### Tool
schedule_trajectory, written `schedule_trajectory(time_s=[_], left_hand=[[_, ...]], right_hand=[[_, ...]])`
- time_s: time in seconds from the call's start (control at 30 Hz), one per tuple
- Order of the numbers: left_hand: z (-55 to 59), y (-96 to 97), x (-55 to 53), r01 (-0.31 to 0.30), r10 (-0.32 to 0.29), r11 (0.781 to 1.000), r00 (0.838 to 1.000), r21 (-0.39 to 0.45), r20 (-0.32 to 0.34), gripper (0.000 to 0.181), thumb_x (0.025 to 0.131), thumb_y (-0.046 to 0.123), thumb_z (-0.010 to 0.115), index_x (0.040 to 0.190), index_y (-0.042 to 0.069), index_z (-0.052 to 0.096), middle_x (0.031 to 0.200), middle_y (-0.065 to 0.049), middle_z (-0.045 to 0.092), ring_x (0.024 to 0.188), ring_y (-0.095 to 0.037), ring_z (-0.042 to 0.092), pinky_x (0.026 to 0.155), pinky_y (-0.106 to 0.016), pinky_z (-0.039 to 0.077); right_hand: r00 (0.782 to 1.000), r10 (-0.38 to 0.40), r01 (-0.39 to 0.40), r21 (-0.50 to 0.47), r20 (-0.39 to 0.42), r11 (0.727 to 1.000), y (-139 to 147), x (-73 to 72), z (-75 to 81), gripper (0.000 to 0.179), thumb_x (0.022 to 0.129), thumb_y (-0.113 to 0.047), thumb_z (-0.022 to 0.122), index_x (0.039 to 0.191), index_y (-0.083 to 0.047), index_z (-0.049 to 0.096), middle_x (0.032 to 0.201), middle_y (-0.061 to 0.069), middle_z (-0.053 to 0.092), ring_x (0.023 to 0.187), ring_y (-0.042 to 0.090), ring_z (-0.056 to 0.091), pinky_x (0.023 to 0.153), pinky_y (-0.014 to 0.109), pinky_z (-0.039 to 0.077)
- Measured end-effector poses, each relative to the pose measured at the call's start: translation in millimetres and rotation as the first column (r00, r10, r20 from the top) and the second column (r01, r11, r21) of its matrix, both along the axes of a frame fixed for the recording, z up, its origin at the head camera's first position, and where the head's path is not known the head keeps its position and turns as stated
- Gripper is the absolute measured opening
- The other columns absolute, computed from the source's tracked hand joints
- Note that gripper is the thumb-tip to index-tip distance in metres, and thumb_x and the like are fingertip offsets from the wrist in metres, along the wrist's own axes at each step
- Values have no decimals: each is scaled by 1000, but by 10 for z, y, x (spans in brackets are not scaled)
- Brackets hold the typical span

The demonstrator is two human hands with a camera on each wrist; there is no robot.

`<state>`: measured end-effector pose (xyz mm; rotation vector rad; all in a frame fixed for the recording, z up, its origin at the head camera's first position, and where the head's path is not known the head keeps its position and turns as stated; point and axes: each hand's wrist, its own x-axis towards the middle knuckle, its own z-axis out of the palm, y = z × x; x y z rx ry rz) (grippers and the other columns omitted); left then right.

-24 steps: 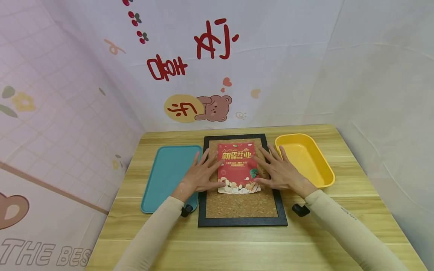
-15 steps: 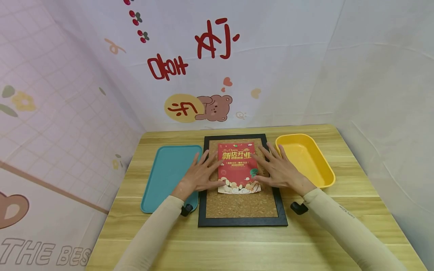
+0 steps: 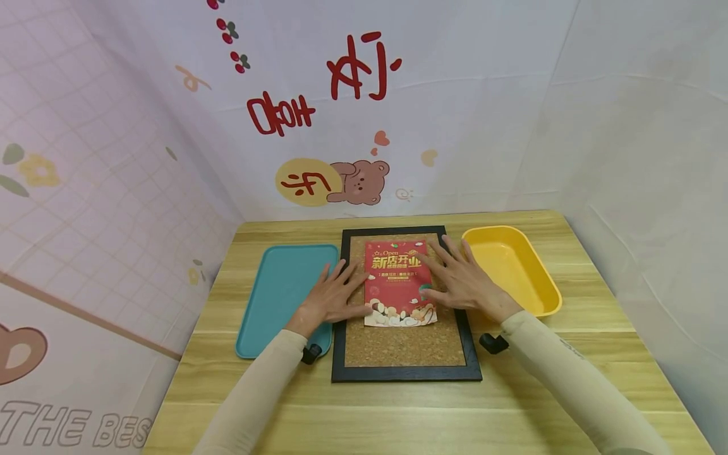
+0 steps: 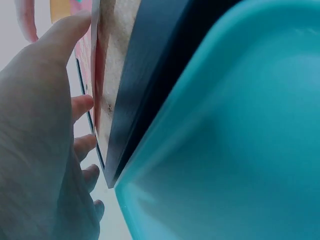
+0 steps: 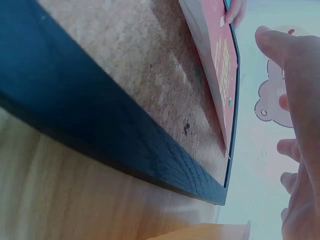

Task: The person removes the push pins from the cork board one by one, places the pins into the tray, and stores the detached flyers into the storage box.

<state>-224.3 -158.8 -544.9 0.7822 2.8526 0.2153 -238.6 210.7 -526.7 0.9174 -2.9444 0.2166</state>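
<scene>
A red poster [image 3: 397, 287] with gold lettering lies on a black-framed cork board [image 3: 405, 349]. My left hand [image 3: 327, 300] is spread at its left edge. In the left wrist view, that hand's thumb [image 4: 65, 37] is at the poster's edge; whether it presses is unclear. Over the right edge, my right hand [image 3: 469, 284] has its fingers spread. The right wrist view shows the right hand's fingers [image 5: 292, 150] apart from the paper, holding nothing. One side of the poster [image 5: 212, 65] stands slightly off the cork. A small green spot [image 3: 395, 246] shows near its top; its kind cannot be told.
A blue tray [image 3: 284, 297] lies left of the board, close against its frame. To the right stands a deep yellow tray [image 3: 514, 268], partly behind my right hand. The wooden table [image 3: 392, 417] ends at a printed cloth wall [image 3: 483, 145] behind.
My right hand has shifted a little to the left and toward the far end of the poster. My left hand has drawn slightly nearer to me. The poster and board stay put.
</scene>
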Motion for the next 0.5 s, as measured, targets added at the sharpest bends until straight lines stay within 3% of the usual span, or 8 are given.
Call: schedule_trajectory(time_s=[0.3,0.5], left_hand=[[-48,-38,0,-7,7,1000,997,1,71,97,104,81,58,182,30,29,192,-11,17,180,-43,12,145,-69,9],[-63,-40,6,-12,12,1000,997,-9,73,98,103,81,59,182,31,28,192,-11,16,180,-42,11,146,-66,9]], right_hand=[[999,-11,10,2,31,1000,-109,-94,-2,95,102,-74,67,178,-25,39,191,17,19,176,54,13,138,83,7],[999,-18,18,-12,49,1000,-186,-171,17,96,101,-73,69,178,-24,40,188,20,27,175,54,15,138,84,9]])
